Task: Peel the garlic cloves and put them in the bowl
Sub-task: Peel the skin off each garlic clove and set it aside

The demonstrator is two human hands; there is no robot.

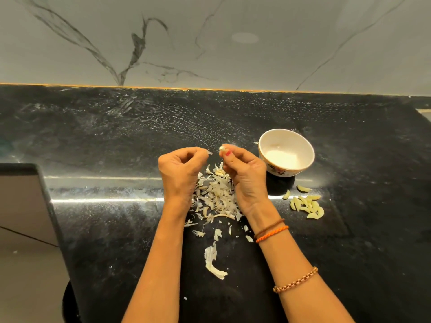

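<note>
Two hands are raised over the black counter in my head view, close together but not touching. My left hand has its fingers curled in, and its fingertips pinch a small flake of papery skin. My right hand is curled as well — thumb and fingertips grip a garlic clove, only the pale tip of which shows above a red-painted nail. I cannot tell how much skin is left on it.

Beneath and between the hands lies a heap of garlic peels, with stray scraps trailing toward me, the largest being a long curled peel lying apart from the heap.

To the right of my right hand stands the white bowl, with a floral pattern low on its outer wall; it appears tilted toward me in this wide lens, and I see no cloves inside it. Nearer to me than the bowl, and well to the right of the peel heap, a cluster of peeled cloves rests directly on the counter — outside the bowl.

My right forearm wears an orange thread band at the wrist and a beaded bracelet farther down.
</note>
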